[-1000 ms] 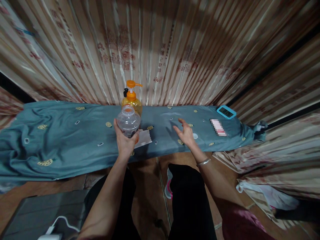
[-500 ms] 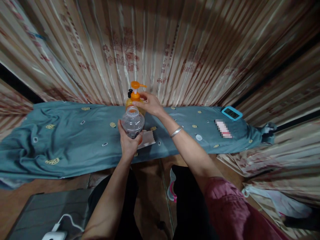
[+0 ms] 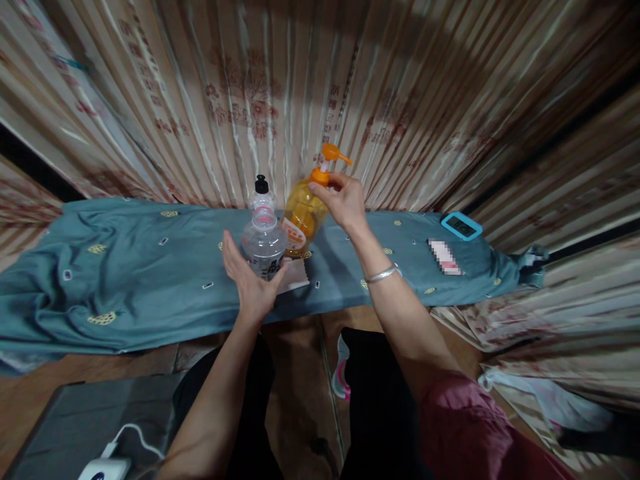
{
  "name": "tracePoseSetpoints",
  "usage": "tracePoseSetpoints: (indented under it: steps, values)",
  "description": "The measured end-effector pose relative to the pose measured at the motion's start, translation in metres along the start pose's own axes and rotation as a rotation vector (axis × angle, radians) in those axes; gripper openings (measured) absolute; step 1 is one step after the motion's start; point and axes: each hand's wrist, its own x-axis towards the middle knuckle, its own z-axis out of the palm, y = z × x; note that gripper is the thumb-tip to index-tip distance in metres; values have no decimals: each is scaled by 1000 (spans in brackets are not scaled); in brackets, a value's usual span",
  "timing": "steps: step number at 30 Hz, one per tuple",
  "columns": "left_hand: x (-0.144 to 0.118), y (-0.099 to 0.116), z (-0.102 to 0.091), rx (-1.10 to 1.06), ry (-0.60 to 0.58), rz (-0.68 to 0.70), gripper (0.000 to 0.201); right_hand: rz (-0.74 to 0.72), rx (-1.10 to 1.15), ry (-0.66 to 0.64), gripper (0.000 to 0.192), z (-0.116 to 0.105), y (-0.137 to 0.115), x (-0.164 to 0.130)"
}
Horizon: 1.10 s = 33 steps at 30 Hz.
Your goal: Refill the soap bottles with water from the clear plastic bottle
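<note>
— What's in my hands right now?

— My right hand [image 3: 344, 200] is clenched round the orange neck of a pump bottle [image 3: 303, 215], an amber see-through plastic one with an orange spout on top. The bottle is lifted and tilted, its base over the tabletop [image 3: 150, 280]. My left hand [image 3: 250, 283] is loosely cupped round the lower part of a clear jar [image 3: 264, 243], round-bellied, ribbed at the neck, its mouth uncapped; the fingers look spread, so I cannot tell how firmly it grips.

— How do the two sit against each other?

— The pump bottle leans just beside the jar, on its right, seemingly touching. The jar stands upright near the front edge of the tabletop, which is draped in a rumpled teal cloth with small yellow prints.

— Anything crowding them?

— A small clear bottle with a black cap [image 3: 261, 192] stands right behind the jar. A folded white paper [image 3: 295, 275] lies under the jar's right side. Well off to the right lie a blue-framed clock [image 3: 461, 226] and a blurred-out pink item. Shiny pleated curtains [image 3: 400, 100] close in behind.
</note>
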Motion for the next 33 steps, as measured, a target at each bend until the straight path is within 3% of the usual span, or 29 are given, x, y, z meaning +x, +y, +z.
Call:
tracePoseSetpoints:
  steps: [4, 9, 14, 18, 23, 28, 33]
  values:
    - [-13, 23, -4, 30, -1, 202, 127, 11, -35, 103, 28, -43, 10, -19]
    - [-36, 33, 37, -51, -244, 285, 95, 44, -46, 118, 30, -67, 20, -50]
    - [-30, 23, 79, -170, -380, 39, 115, 45, 25, 35, 31, -68, 18, -72]
    - [-18, 23, 98, -252, -425, -89, 110, 46, 83, -40, 31, -62, 13, -82]
    - [-11, 23, 103, -176, -398, -159, 85, 94, 116, -15, 33, -53, 10, -92]
    - [-13, 21, 103, -208, -375, -190, 75, 136, 84, 71, 32, -46, 4, -99]
    - [-13, 26, 102, -273, -402, -214, 72, 91, 121, -14, 29, -55, 2, -96]
